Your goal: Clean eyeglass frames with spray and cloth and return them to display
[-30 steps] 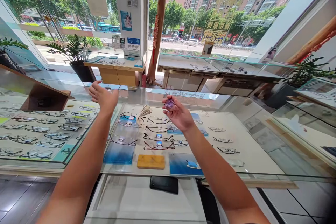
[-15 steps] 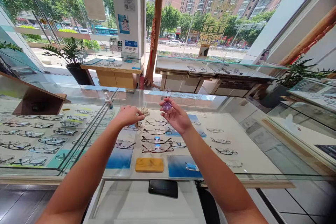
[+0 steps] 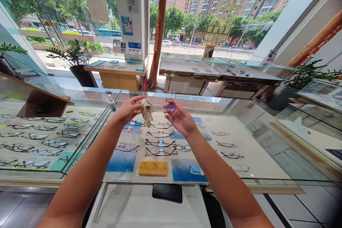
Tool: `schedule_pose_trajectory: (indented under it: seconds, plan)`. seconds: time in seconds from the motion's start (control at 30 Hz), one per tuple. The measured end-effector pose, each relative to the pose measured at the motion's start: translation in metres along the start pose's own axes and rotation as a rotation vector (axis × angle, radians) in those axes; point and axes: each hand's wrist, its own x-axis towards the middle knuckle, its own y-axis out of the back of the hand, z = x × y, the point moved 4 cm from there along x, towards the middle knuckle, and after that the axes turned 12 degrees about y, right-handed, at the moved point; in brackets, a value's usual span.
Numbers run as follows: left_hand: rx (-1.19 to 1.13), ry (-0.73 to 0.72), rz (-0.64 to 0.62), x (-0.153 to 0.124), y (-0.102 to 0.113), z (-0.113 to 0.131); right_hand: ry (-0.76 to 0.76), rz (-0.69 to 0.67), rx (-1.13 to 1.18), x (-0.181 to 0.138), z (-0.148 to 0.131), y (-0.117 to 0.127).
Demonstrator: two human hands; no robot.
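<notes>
One indistinct glasses frame (image 3: 171, 110) in right hand (image 3: 184, 120)

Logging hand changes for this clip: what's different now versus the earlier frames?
The left hand moved right and took hold of the beige cloth, which lay on the glass counter and is now lifted off it. Unchanged: the right hand holding the glasses; the yellow block and black phone in place.

L fingers (image 3: 136, 107) hold cloth (image 3: 147, 110), R fingers (image 3: 179, 107) hold specs (image 3: 171, 110).
</notes>
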Motion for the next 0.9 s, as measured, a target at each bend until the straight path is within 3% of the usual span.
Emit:
schedule_pose_trajectory:
  seconds: [0.1,0.23,0.53,0.7,0.9]
  plan:
    - [-0.143,0.020,-0.105,-0.006,-0.013,0.002,0.007,-0.022,-0.016,0.000,0.000,-0.001]
    - [-0.163,-0.086,-0.167,-0.014,-0.028,0.002,-0.013,-0.057,-0.041,-0.002,0.003,-0.004]
    - [0.084,-0.408,-0.054,-0.023,-0.044,0.001,-0.105,-0.175,-0.125,-0.006,0.009,-0.011]
    - [0.143,-0.444,-0.026,-0.022,-0.045,0.000,-0.123,-0.212,-0.158,-0.009,0.010,-0.015]
    - [0.073,-0.398,-0.069,-0.025,-0.043,0.001,-0.084,-0.099,-0.112,-0.005,0.006,-0.010]
